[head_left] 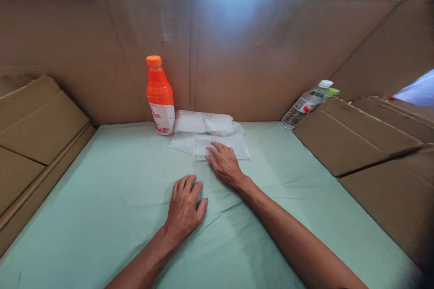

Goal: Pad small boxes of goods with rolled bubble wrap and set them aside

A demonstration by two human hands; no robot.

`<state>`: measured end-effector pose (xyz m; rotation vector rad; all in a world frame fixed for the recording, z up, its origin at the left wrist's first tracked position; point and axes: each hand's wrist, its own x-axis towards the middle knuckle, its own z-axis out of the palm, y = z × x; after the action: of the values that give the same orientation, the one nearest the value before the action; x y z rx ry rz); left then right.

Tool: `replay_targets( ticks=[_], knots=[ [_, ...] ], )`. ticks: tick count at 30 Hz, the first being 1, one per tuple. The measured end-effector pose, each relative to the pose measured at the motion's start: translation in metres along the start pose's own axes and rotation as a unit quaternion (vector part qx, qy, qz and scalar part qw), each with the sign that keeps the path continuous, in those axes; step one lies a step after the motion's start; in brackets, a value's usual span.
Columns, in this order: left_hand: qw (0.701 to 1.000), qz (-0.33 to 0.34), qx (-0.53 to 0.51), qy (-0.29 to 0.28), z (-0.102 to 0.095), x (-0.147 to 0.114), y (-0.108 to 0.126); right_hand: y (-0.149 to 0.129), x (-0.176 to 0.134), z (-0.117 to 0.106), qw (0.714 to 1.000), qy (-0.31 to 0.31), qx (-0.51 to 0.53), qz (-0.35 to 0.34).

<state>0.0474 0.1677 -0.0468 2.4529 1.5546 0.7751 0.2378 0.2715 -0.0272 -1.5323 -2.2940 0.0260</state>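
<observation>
The right hand is lying palm down over the near edge of the bubble wrap, its fingers slack and loosely parted; whether they are pressing, I cannot tell. The left hand is resting nearer the body on pale green cloth, unclenched, thumb apart. An upright orange bottle is standing just beside the wrap's left end, and a cardboard wall is blocking the far side. A clear bottle is tilting well apart, beside a right cardboard flap. The wrap is showing dimpled, translucent plastic in flat, overlapping rectangles; the cloth is creasing softly. The wrap's long axis is running left to right, roughly along the wall.
</observation>
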Motion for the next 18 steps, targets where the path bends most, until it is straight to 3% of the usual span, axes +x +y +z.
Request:
replay_targets(
  ticks=[7, 12, 15, 18],
  knots=[
    [0.999, 0.03, 0.006, 0.023, 0.004, -0.004, -0.009, 0.002, 0.004, 0.001, 1.0, -0.003, -0.002, 0.024],
    [0.997, 0.059, 0.025, 0.042, 0.011, -0.007, -0.019, -0.013, -0.031, -0.017, 0.999, 0.012, -0.018, 0.028],
    [0.995, 0.08, 0.035, 0.048, 0.013, -0.009, -0.022, -0.004, -0.07, -0.051, 0.998, 0.027, -0.03, 0.044],
    [0.994, 0.084, 0.042, 0.057, 0.013, -0.009, -0.023, 0.028, -0.121, -0.115, 0.988, 0.068, -0.093, 0.105]
  ],
)
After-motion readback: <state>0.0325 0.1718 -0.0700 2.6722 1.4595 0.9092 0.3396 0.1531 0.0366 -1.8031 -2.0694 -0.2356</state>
